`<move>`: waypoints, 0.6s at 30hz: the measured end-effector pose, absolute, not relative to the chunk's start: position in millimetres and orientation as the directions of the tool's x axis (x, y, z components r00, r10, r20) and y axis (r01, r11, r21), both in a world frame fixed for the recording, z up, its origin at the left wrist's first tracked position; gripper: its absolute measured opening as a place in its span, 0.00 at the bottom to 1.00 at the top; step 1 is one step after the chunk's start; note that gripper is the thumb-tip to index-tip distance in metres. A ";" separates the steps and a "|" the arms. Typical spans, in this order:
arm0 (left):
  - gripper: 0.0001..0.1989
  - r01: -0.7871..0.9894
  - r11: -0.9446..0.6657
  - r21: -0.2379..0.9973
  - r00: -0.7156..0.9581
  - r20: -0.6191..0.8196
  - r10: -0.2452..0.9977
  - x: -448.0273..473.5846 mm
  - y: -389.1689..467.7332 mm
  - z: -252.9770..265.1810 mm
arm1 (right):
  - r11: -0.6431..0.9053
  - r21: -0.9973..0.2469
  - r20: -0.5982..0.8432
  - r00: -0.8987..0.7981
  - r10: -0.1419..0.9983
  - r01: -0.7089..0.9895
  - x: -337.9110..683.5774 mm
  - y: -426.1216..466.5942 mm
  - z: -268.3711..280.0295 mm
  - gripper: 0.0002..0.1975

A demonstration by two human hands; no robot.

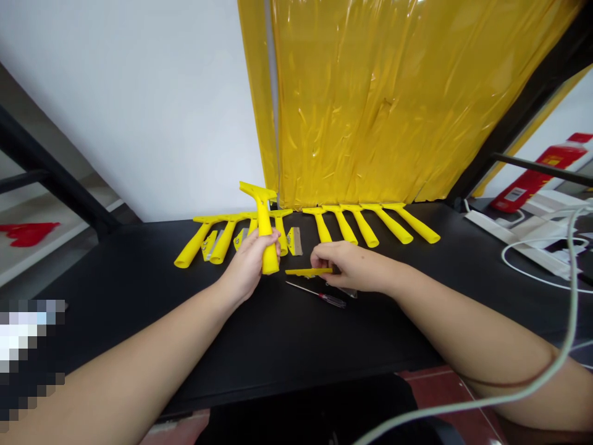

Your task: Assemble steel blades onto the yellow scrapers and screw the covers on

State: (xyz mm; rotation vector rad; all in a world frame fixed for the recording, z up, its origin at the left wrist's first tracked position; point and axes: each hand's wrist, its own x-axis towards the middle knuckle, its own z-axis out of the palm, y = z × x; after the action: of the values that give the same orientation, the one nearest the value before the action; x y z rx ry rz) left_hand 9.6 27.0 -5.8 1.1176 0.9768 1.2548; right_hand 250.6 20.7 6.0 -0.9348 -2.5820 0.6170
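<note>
From my head camera, looking down at a black table (287,358): my left hand (250,261) is wrapped around a yellow T-shaped handle (265,225), its long axis nearly upright, crossbar (254,190) at the top. My right hand (354,264) has its fingertips closed on the right end of a thin yellow plate (300,272), whose long axis runs almost level, its free end pointing left toward the handle. The plate sits right of the handle's lower end and below the crossbar, the two pieces apart and roughly square to each other. A screwdriver (332,301) lies slanted just nearer to me than the plate, closer to my right hand.
</note>
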 end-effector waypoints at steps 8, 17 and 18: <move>0.14 -0.218 -0.025 0.976 0.095 0.047 0.994 9.2 26.6 -5.6 | 0.715 -0.452 0.220 -0.711 0.668 0.533 251.5 20.8 8.7 0.08; 0.14 -0.213 -0.020 0.977 0.091 0.040 0.995 9.5 26.4 -6.4 | 0.672 -0.379 0.268 -0.620 0.738 0.636 256.8 24.7 8.3 0.11; 0.14 -0.214 -0.022 0.977 0.092 0.042 0.995 9.4 26.5 -6.5 | 0.654 -0.366 0.235 -0.614 0.753 0.662 257.2 24.2 9.4 0.11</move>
State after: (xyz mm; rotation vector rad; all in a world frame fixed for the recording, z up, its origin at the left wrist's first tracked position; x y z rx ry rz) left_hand 9.4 26.5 -6.5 1.1166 0.9663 1.2557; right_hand 257.2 24.2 9.4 -1.1198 -2.5063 0.3439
